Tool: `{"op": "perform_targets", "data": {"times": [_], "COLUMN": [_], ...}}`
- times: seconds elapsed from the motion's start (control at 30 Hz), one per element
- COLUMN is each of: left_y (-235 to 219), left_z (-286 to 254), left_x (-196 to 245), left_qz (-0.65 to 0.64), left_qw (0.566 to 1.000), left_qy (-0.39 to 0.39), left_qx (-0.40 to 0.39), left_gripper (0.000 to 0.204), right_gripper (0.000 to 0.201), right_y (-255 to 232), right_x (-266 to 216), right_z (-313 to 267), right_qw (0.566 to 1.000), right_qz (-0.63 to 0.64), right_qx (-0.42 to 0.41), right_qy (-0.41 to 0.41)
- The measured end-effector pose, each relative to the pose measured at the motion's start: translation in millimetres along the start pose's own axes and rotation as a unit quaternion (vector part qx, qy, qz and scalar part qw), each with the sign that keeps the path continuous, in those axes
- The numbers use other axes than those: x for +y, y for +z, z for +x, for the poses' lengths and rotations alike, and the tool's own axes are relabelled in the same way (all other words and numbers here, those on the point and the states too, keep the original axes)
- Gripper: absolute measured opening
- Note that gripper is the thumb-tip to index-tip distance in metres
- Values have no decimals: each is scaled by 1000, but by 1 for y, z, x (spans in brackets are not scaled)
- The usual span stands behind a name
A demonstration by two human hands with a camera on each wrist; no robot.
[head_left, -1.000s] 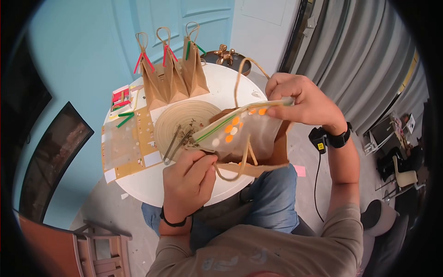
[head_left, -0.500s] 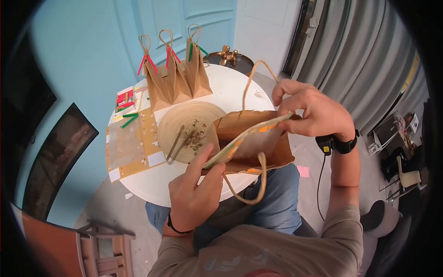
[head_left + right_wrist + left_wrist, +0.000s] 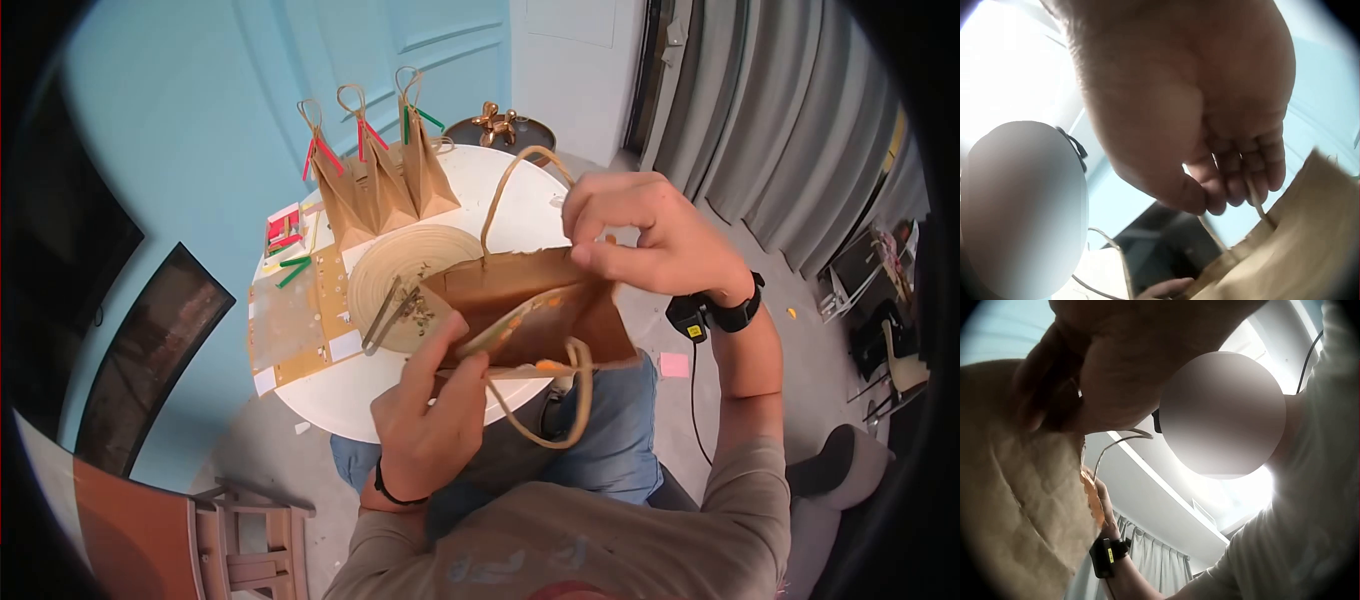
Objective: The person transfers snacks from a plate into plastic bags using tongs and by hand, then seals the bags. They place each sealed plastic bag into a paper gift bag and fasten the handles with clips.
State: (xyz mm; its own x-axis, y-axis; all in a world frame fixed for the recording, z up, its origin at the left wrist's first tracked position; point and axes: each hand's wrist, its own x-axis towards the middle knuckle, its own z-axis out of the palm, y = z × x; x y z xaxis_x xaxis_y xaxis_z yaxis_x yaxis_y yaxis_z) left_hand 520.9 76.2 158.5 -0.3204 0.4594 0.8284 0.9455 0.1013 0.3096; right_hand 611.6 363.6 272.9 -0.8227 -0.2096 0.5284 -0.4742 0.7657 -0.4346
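Observation:
A brown paper bag (image 3: 600,345) stands with its mouth spread, the orange-dotted zip pouch (image 3: 520,320) lying slanted inside. At the near left corner, my left hand (image 3: 430,420) grips the rim with thumb and forefinger, near the pouch's end. Above the far right rim is my right hand (image 3: 655,235), its fingers bent and the thumb close to the bag's edge. The right wrist view has thumb and forefinger tips together beside the handle (image 3: 1257,203); whether they pinch it cannot be told. The left wrist view shows the bag's side (image 3: 1022,500) close up.
A round woven mat (image 3: 375,260) on the white table bears dried bits and metal tongs (image 3: 385,325). Behind stand three paper bags (image 3: 385,190) with red and green clips. At the left lie a patterned sheet (image 3: 290,325) and a box of clips (image 3: 284,230).
The pouch has dropped lower into the bag and its right end has left my right hand. My right hand has moved slightly left, over the far rim. My left hand keeps its grip.

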Motion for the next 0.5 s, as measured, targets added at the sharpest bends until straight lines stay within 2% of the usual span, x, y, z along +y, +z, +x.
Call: {"op": "perform_targets", "data": {"times": [0.07,0.1,0.17,0.27,0.3,0.37,0.4,0.47,0.5], "left_y": [3,3,5,8,8,7,4,-9,-10], "left_z": [-1,1,3,7,8,11,11,9,11], "left_x": [3,8,18,26,26,23,27,40,43], "left_qz": [10,12,69,122,125,193,198,216,221], "left_qw": [1000,1000,997,993,992,978,977,976,975], "left_qy": [0,7,-16,-5,-2,77,79,30,29], "left_qx": [28,27,-26,-7,-9,24,24,-19,-21], "left_gripper": [19,19,20,23,23,29,29,30,30], "right_gripper": [13,15,16,14,12,6,6,16,16], "right_y": [0,4,7,10,11,10,12,17,16], "right_x": [-9,-8,-3,-2,-3,-10,-12,-13,-16], "right_z": [2,4,8,13,17,22,24,28,30], "right_qw": [998,998,998,996,992,983,983,966,968], "right_qz": [-28,-22,10,53,86,120,122,184,172], "right_qx": [-58,-55,-51,-51,-54,-58,-56,-37,-28], "right_qy": [-7,-3,-18,-44,-78,-122,-126,-177,-181]}}
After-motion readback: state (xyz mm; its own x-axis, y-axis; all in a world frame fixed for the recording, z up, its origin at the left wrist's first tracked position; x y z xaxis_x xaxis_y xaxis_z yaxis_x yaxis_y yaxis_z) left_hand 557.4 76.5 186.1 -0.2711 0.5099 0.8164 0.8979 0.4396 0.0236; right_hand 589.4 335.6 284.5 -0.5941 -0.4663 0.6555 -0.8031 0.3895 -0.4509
